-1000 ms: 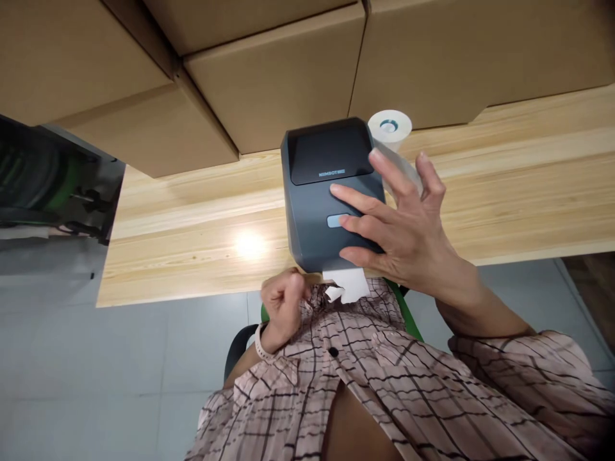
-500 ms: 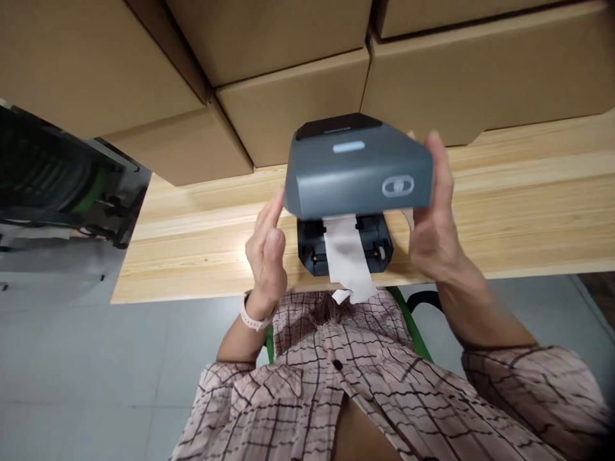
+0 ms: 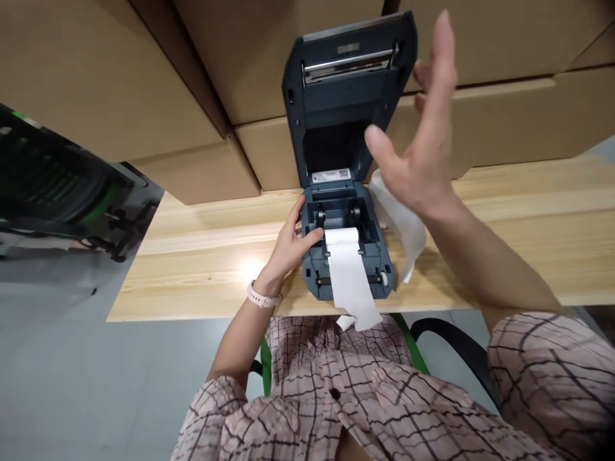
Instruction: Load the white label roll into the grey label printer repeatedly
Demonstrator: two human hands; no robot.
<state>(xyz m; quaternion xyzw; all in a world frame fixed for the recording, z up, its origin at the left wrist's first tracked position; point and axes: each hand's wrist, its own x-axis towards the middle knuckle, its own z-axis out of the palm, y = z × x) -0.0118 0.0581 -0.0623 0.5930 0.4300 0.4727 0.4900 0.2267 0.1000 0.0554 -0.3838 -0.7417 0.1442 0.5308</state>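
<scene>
A dark grey label printer (image 3: pixel 353 269) sits on the wooden table (image 3: pixel 192 256) near its front edge. Its lid (image 3: pixel 346 96) stands fully raised. A white paper strip (image 3: pixel 350 276) runs from the roll inside and hangs over the front. My left hand (image 3: pixel 291 243) rests against the printer's left side, thumb reaching into the open bay, fingers apart. My right hand (image 3: pixel 420 137) is lifted beside the raised lid, fingers stretched out, holding nothing. A second roll of white paper (image 3: pixel 401 221) lies to the right of the printer, partly behind my right arm.
Stacked cardboard boxes (image 3: pixel 144 96) fill the back of the table behind the printer. A dark rack with green parts (image 3: pixel 52 186) stands at the left. The green chair edge (image 3: pixel 408 342) shows below the table. The floor is grey tile.
The printer lid has swung from half open to fully upright. My right hand has let go of the lid and spread open. My left hand has moved down onto the printer base.
</scene>
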